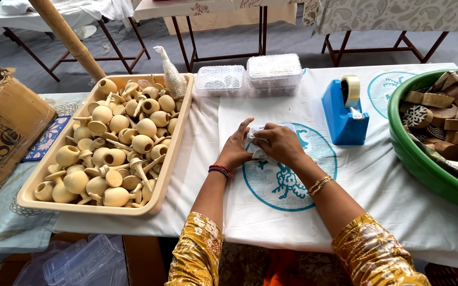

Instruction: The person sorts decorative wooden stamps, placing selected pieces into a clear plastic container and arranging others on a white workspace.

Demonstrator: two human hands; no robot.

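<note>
White cloth (377, 180) printed with teal round motifs covers the table that fills most of the frame, with grey floor and other cloth-draped tables along the top edge. Just left of the frame's centre, a small white wrapped bundle (257, 142) rests on the cloth, gripped between both hands. The left hand (236, 150) holds its left side with fingers curled around it and the fingertips reaching over its upper edge; the right hand (280, 143) lies over it from the right, fingers bent and pressing on the wrapping. Red and dark bangles circle the left wrist, thin gold ones the right, and yellow patterned sleeves show at the bottom edge. Right of the hands, well apart from them, stands a blue tape dispenser (343, 114) with a roll of clear tape. Above the hands, near the far edge of the table, sit clear plastic lidded boxes (251, 77). To the left, a beige tray (175, 159) holds a heap of small pale wooden pots and spoons. At the right edge, a green tub (420, 159) is piled with carved wooden blocks. A cardboard box (6, 127) sits at the left edge.
</note>
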